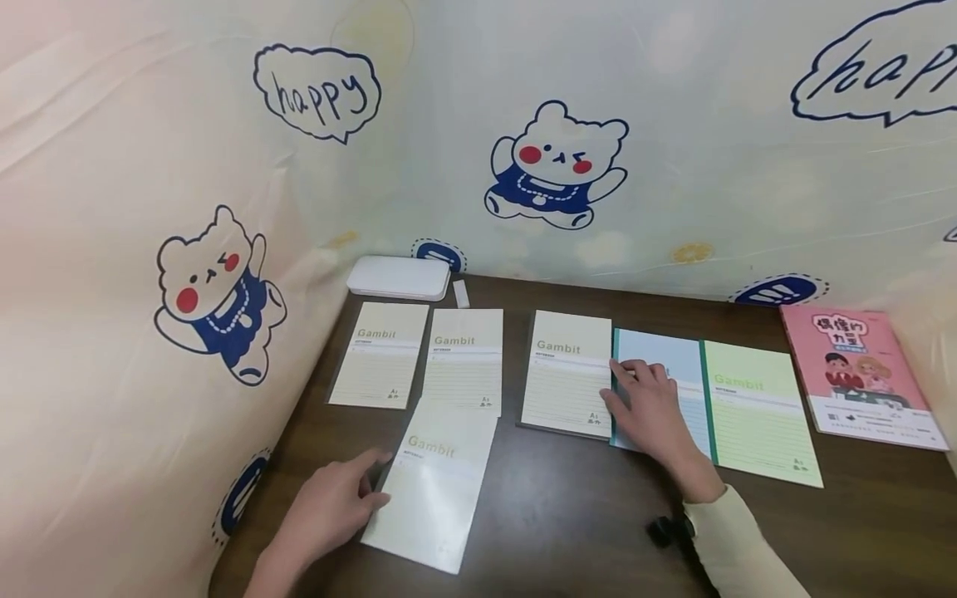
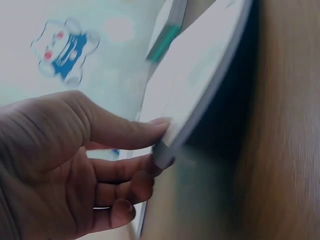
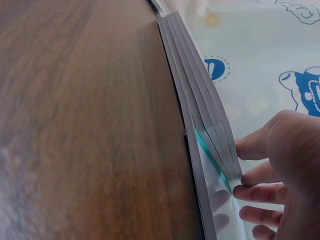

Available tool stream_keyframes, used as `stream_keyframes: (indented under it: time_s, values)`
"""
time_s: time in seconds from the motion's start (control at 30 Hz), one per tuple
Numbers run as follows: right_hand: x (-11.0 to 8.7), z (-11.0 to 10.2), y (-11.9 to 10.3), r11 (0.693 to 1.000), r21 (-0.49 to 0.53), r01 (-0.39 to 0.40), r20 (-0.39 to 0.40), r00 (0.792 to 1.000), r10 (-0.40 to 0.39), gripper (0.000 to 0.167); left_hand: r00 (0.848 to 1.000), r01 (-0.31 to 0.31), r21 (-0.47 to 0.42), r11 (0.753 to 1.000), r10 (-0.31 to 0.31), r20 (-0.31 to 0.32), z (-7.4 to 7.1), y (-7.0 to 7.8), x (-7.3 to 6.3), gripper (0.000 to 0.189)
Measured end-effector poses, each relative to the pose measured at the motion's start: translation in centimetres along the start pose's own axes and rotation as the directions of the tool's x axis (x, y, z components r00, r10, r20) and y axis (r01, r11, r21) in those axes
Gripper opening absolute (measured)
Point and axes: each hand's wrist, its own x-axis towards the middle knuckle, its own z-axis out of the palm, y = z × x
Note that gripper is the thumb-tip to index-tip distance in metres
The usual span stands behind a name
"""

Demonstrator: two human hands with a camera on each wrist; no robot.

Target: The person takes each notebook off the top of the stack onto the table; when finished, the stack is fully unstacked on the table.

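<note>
The left hand (image 1: pixel 321 507) pinches the left edge of the front notebook (image 1: pixel 434 490) between thumb and fingers; the left wrist view shows the thumb on the cover and fingertips below, with the gripped edge raised off the dark table (image 1: pixel 538 531). This notebook lies at a slant, its top end meeting the bottom of the middle cream notebook (image 1: pixel 465 361). The right hand (image 1: pixel 652 407) extends above the blue notebook (image 1: pixel 691 390), its fingers slightly spread and touching the right edge of the right cream notebook (image 1: pixel 568 374) (the right wrist view shows several layers stacked there). The green notebook (image 1: pixel 763 415) adjoins the blue one on the right; the pink book (image 1: pixel 860 374) sits beyond it. The left cream notebook (image 1: pixel 380 355) lies below the white case (image 1: pixel 399 277).
</note>
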Motion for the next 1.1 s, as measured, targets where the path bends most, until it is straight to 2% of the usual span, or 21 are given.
stream_keyframes:
  time_s: [0.17, 0.3, 0.5, 0.73, 1.0, 1.1]
  values:
    - [0.2, -0.1, -0.2, 1.000, 0.007, -0.003, 0.003, 1.000, 0.003, 0.059, 0.994, 0.098, 0.023, 0.995, -0.099, 0.036, -1.1, -2.8, -1.4, 0.057]
    - [0.2, -0.3, -0.3, 1.000, 0.007, -0.002, 0.006, 1.000, 0.002, 0.059, 0.987, 0.156, 0.035, 0.987, -0.157, 0.020, -1.6, -4.9, -2.2, 0.059]
    - [0.2, -0.1, -0.3, 1.000, 0.021, -0.013, 0.019, 1.000, 0.012, 0.059, 0.983, 0.181, 0.024, 0.983, -0.180, -0.028, -2.0, -7.0, -2.7, 0.061]
    - [0.2, 0.1, 0.0, 1.000, 0.027, -0.010, 0.020, 1.000, 0.010, 0.059, 0.976, 0.211, 0.010, 0.977, -0.211, -0.049, -2.6, -7.8, -2.0, 0.061]
    - [0.1, 0.1, 0.2, 1.000, 0.027, -0.008, -0.008, 1.000, 0.009, 0.059, 0.976, 0.216, -0.002, 0.976, -0.216, -0.022, -2.6, -8.4, -1.6, 0.060]
    - [0.3, 0.1, 0.0, 0.999, 0.042, -0.004, -0.009, 1.000, 0.004, 0.059, 0.977, 0.211, 0.018, 0.977, -0.210, -0.018, -3.1, -8.2, -1.6, 0.059]
